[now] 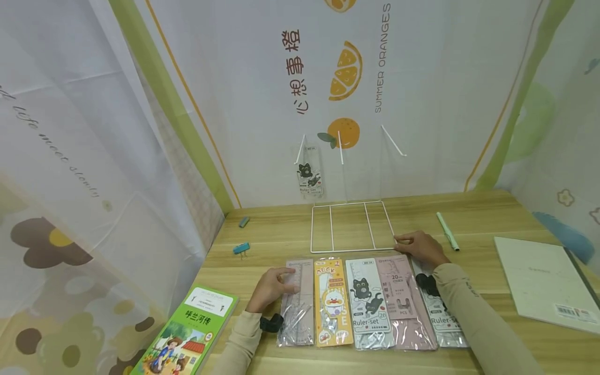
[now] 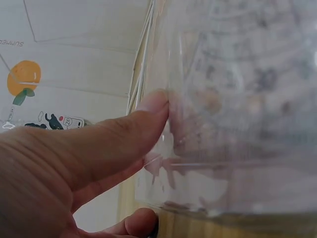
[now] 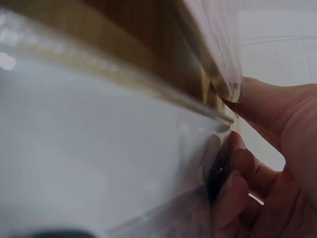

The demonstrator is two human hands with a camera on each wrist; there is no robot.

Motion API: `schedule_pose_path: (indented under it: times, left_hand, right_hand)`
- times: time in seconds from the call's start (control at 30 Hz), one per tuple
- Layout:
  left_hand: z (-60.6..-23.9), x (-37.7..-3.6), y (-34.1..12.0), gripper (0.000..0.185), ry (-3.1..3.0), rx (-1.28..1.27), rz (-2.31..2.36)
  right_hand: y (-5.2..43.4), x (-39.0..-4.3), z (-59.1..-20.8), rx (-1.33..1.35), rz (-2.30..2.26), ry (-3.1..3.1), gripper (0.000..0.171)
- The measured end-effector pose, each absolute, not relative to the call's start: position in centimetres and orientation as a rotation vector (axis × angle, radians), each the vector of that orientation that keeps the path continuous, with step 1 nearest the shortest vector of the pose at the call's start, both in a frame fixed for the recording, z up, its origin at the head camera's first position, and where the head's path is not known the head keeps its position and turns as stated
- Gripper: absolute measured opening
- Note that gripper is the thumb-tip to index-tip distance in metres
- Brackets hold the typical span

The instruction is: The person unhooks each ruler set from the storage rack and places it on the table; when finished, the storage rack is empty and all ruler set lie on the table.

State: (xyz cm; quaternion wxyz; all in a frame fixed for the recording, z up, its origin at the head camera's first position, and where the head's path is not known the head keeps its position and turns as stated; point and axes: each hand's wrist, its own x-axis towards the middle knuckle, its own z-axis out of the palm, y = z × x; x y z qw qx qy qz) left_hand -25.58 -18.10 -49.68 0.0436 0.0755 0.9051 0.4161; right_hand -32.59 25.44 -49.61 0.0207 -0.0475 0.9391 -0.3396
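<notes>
- My left hand (image 1: 271, 288) lies on the top of the leftmost clear ruler pack (image 1: 297, 304); in the left wrist view the thumb (image 2: 119, 134) presses against the clear plastic of that pack (image 2: 233, 114), with a fingertip showing beneath its edge, so the grip there is a pinch on the pack's rim.
- My right hand (image 1: 420, 248) rests at the top of the rightmost ruler pack (image 1: 441, 312), just beside the near right corner of the white wire rack (image 1: 349, 226); in the right wrist view the fingers (image 3: 237, 183) curl under the plastic edge of a pack (image 3: 99, 163) and the thumb sits above, so I read that grip as clamped on the pack's edge.
- Between my two hands three more packs lie side by side on the tabletop (image 1: 478, 208): a yellow duck pack (image 1: 332, 302), a grey cat pack (image 1: 369, 304), and a pink pack (image 1: 403, 302), each touching its neighbour.
- Beyond the rack another cat ruler pack (image 1: 310, 174) hangs from a white hook against the backdrop.
- A green pen (image 1: 447, 230) lies right of the rack; a pale notebook (image 1: 544, 284) lies farther right.
- On my left lie a green picture book (image 1: 187, 333), a blue clip (image 1: 241, 248), and a small grey-blue object (image 1: 244, 222), well apart from the packs.
</notes>
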Motion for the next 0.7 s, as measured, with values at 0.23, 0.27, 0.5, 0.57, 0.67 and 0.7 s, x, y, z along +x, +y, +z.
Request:
schedule_pose_path:
  times: [0.23,0.27,0.5,0.57,0.67,0.7]
  left_hand:
    - [-49.0,-26.1,-17.9,0.048,2.732,0.238,1.319]
    - [-48.8,-26.5,-17.8,0.046,2.729,0.244,1.338]
    - [-47.7,-31.9,-16.2,0.026,2.764,0.306,1.598]
    - [-47.6,-33.7,-15.8,0.024,2.766,0.321,1.684]
    - [-47.5,-35.7,-15.6,0.026,2.747,0.283,1.779]
    - [-47.4,-36.2,-15.6,0.027,2.738,0.266,1.807]
  right_hand:
    - [25.6,-32.4,-49.3,-0.141,-1.055,2.910,0.049]
    - [25.7,-32.5,-49.3,-0.140,-1.051,2.912,0.050]
    - [26.0,-32.4,-49.2,-0.110,-1.059,2.927,0.049]
    - [25.9,-32.3,-49.2,-0.108,-1.081,2.916,0.049]
    - [25.5,-32.2,-49.4,-0.127,-1.085,2.914,0.047]
    - [25.3,-32.2,-49.5,-0.135,-1.083,2.916,0.047]
